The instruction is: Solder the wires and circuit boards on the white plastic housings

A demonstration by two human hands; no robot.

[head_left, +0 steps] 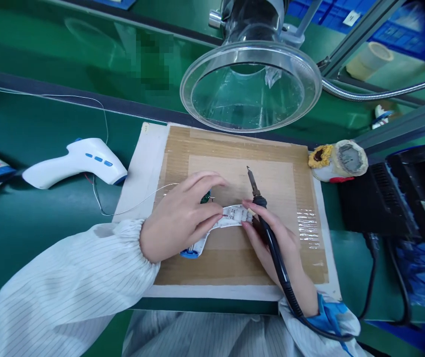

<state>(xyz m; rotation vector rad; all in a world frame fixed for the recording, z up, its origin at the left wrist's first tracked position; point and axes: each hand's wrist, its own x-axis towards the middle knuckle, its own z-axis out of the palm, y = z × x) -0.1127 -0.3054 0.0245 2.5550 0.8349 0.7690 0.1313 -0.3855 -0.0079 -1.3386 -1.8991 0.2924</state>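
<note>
The left hand (179, 218) has its fingers clamped on one white plastic casing (231, 217); the right hand (260, 258) has its fingers curled around one soldering iron (260, 201), with open cardboard mat (242, 168) toward twelve o'clock.

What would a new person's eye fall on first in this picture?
A large clear funnel-shaped hood hangs at top centre. Below it, the right hand holds a black soldering iron, and the left hand holds a white plastic casing. A white gun-shaped device with blue buttons lies to the left.
</note>
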